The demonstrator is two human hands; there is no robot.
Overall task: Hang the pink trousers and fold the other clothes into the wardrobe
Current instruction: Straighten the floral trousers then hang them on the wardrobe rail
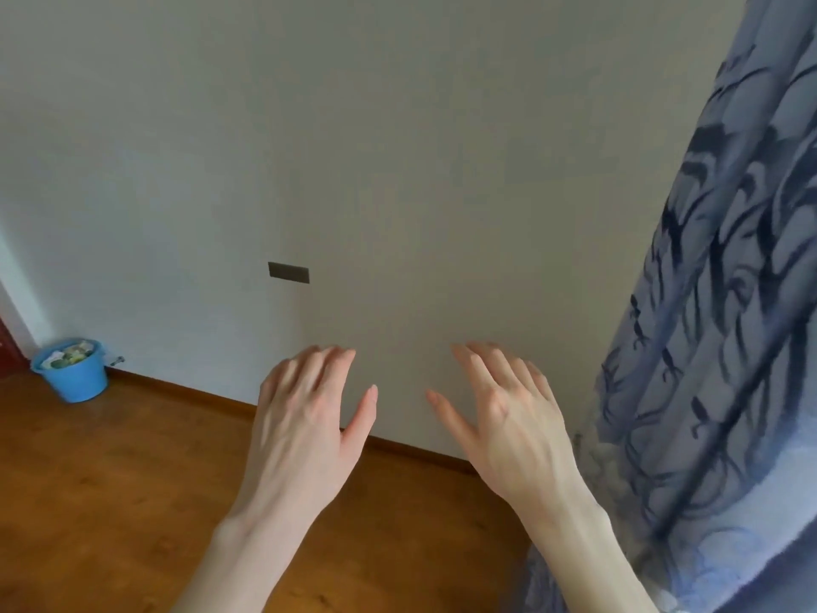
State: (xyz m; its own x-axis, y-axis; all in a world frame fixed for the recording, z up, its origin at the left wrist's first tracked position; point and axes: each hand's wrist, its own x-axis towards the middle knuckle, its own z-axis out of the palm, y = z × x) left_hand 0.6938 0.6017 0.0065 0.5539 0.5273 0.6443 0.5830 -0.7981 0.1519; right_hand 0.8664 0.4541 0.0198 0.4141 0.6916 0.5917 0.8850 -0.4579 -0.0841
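My left hand (309,409) and my right hand (508,409) are held out in front of me, palms down, fingers spread and holding nothing. They hover side by side over the wooden floor (110,480), in front of a plain grey wall (398,170). No pink trousers, other clothes or wardrobe show in the head view.
A blue patterned curtain (716,347) hangs along the right side, down to the floor. A blue bucket (73,373) filled with scraps stands at the far left against the wall. A small dark plate (288,272) is set in the wall. A brown skirting board (199,391) runs along the wall's foot.
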